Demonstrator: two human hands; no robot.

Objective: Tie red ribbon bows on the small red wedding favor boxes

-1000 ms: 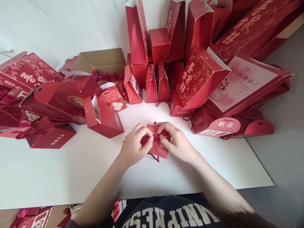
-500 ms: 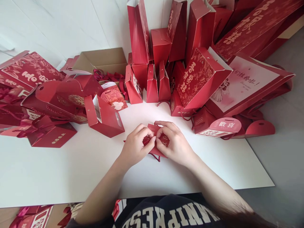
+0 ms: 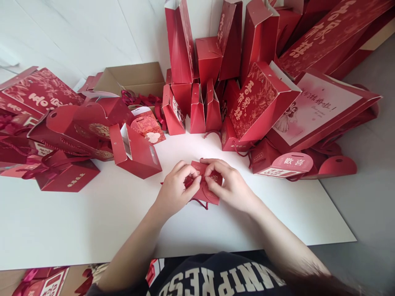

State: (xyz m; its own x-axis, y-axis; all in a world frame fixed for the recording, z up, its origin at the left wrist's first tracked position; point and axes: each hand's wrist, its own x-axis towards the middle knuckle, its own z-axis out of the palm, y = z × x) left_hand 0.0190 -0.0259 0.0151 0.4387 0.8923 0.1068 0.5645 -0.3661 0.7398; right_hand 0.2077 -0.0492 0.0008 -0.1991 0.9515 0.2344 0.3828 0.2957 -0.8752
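Note:
A small flat red gift bag (image 3: 207, 192) with a red cord lies on the white sheet (image 3: 92, 218) in front of me. My left hand (image 3: 175, 190) pinches its top from the left, fingers curled. My right hand (image 3: 230, 185) pinches it from the right, thumb and forefinger pressed together at the cord. The fingertips of both hands nearly meet over the bag's middle. A loop of cord pokes out under the bag's lower edge.
Many red gift bags and boxes crowd the back: standing bags (image 3: 197, 107) in the middle, a large tipped bag (image 3: 262, 98), a pink-fronted bag (image 3: 314, 109) at right, a pile (image 3: 61, 135) at left, a brown carton (image 3: 135, 78). Grey floor (image 3: 367, 205) lies right of the sheet.
Both hands stay on the small bag with only slight finger shifts. The right fingers moved a little over the cord. Nothing else moved.

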